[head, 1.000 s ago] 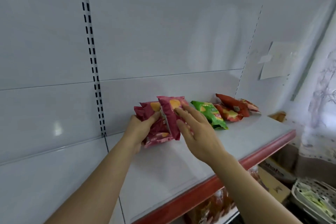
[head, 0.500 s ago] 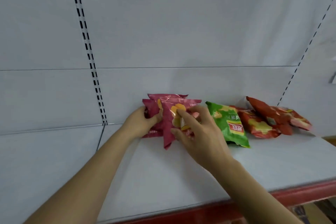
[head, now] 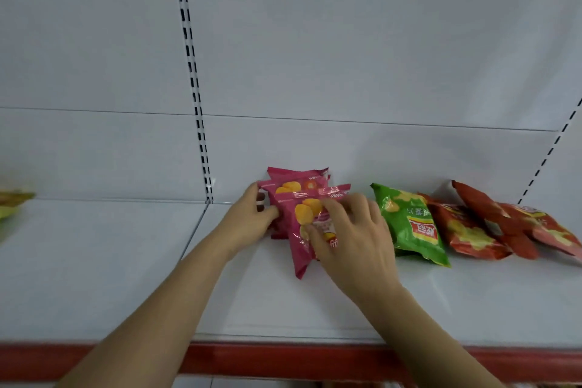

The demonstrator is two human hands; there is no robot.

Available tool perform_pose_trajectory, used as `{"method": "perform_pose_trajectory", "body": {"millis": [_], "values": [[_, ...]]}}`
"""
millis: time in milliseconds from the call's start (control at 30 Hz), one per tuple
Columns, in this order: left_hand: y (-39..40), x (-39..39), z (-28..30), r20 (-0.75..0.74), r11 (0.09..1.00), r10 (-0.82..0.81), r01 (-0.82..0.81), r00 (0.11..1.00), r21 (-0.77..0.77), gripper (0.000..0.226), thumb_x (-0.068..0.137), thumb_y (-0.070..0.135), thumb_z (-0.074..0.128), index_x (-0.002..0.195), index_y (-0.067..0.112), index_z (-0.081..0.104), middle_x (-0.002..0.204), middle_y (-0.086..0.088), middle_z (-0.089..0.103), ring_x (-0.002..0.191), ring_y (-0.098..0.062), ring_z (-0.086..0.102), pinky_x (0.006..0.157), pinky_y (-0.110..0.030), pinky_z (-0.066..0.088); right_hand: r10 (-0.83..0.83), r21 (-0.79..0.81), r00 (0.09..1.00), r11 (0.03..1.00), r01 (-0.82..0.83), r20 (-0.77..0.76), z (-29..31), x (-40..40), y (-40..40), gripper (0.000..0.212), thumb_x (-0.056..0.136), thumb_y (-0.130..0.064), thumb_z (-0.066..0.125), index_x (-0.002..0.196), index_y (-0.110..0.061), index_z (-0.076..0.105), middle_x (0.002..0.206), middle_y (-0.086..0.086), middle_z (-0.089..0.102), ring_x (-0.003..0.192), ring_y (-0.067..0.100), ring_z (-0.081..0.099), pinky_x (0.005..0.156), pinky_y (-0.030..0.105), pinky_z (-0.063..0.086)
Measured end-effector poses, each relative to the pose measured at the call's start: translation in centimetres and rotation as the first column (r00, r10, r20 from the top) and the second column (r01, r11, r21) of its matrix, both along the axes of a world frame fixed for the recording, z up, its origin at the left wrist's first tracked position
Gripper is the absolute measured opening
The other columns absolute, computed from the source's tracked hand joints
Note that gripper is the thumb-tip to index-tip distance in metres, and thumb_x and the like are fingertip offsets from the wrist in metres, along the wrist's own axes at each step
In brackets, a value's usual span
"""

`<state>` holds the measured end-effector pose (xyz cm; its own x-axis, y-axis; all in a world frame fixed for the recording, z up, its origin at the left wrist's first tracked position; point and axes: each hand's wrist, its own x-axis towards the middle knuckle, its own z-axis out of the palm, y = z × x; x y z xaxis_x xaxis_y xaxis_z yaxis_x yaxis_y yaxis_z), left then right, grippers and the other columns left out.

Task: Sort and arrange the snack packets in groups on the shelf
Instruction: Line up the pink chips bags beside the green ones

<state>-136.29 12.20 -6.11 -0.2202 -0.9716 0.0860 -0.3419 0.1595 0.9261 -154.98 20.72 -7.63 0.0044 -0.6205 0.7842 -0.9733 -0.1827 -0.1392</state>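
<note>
A small stack of pink snack packets (head: 300,198) leans against the back wall of the white shelf (head: 315,302). My left hand (head: 252,220) grips the stack's left edge, thumb on the front. My right hand (head: 352,239) lies over the front pink packet with its fingers curled on the packet's face. To the right lie a green packet (head: 409,227) and several red packets (head: 491,227), overlapping one another in a row.
The shelf has a red front lip (head: 283,359). A slotted upright (head: 192,79) runs down the back wall left of the pink stack. Another packet (head: 12,205) shows at the far left edge. A second slotted upright (head: 554,148) stands at the right.
My view has swung left and closer, so the shelf now faces me squarely. Both hands stay on the pink packets; the front packet has slid lower and tilted forward under my right hand.
</note>
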Motion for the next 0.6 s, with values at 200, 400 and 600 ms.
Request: {"method": "perform_pose_trajectory", "body": {"millis": [200,400,600], "values": [[1.2,0.2,0.6,0.121,0.977,0.154,-0.133,0.981,-0.169,0.056,0.103,0.033,0.057,0.154,0.02,0.04,0.148,-0.002,0.053,0.127,-0.018,0.056,0.098,-0.031,0.045,-0.058,0.046,0.998,0.997,0.058,-0.017,-0.2,0.5,0.3,0.045,0.091,-0.05,0.058,0.12,-0.017,0.067,0.123,0.008,0.06,0.115,0.032,0.054,0.086,0.047,0.051],[2.7,1.9,1.3,0.243,0.931,0.186,-0.092,0.952,-0.353,0.057,0.104,0.034,0.054,0.156,0.016,0.037,0.154,-0.005,0.047,0.139,-0.02,0.047,0.107,-0.03,0.038,-0.11,0.012,0.994,0.994,0.111,-0.022,1.0,2.7,0.9,0.047,0.093,-0.047,0.055,0.126,-0.015,0.066,0.137,0.015,0.056,0.133,0.037,0.046,0.102,0.055,0.044],[4.8,7.3,2.2,0.368,0.857,0.218,0.003,0.904,-0.516,0.059,0.105,0.034,0.052,0.158,0.015,0.034,0.16,-0.004,0.039,0.148,-0.02,0.035,0.117,-0.029,0.029,-0.138,0.11,0.989,0.984,0.142,-0.046,2.7,8.3,1.9,0.058,0.097,-0.055,0.04,0.141,-0.02,0.052,0.158,0.014,0.036,0.149,0.034,0.026,0.116,0.053,0.03]]}}
